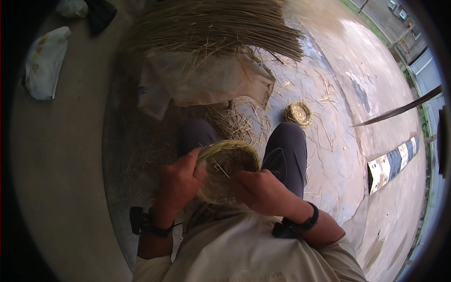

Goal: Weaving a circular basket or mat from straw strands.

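A round woven straw basket (229, 146), with a greenish braided rim, is held tilted above my lap so that its hollow inside shows. My left hand (181, 176) is closed on its left side, thumb at the rim. Against its near right side, my right hand (261, 190) is closed with its fingers bent inward; what they pinch is hidden. A pale loose straw (220, 167) sticks up inside the basket. From near my right hand, a thin strand (283, 159) loops over my right knee.
A second small straw basket (299, 114) rests on the ground sheet beyond my right knee. Farther off lies a large bundle of long straw stalks (221, 23) by a beige cloth sack (206, 77). Loose straw (237, 124) litters the sheet. A white plastic bag (46, 63) is far left.
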Action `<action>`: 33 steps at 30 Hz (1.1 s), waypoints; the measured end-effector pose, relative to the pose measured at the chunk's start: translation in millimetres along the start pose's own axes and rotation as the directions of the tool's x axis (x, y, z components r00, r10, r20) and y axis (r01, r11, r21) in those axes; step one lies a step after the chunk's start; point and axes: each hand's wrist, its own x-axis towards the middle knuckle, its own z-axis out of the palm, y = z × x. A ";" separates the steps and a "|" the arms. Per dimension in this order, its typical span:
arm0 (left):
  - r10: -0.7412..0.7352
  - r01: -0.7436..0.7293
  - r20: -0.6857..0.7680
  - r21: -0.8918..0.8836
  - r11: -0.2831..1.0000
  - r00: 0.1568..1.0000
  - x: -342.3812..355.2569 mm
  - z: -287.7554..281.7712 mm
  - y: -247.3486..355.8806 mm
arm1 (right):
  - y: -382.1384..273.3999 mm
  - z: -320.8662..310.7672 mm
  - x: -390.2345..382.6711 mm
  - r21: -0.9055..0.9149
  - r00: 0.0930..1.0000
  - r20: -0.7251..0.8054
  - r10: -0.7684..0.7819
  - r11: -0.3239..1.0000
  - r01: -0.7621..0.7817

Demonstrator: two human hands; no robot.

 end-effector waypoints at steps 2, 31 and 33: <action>0.044 -0.045 0.035 0.041 0.998 0.998 1.2 -4.1 3.4 | 0.9 0.0 0.1 0.060 0.993 -0.067 -0.098 0.993 0.102; 0.323 -0.358 0.254 0.107 0.927 0.912 19.3 -30.3 8.5 | -36.1 -72.9 48.2 0.935 0.907 -0.323 0.270 0.236 0.263; 0.242 -0.289 0.258 0.162 0.944 0.935 15.3 -47.2 -13.8 | -29.8 -95.8 15.4 0.970 0.970 -0.244 0.000 0.002 0.244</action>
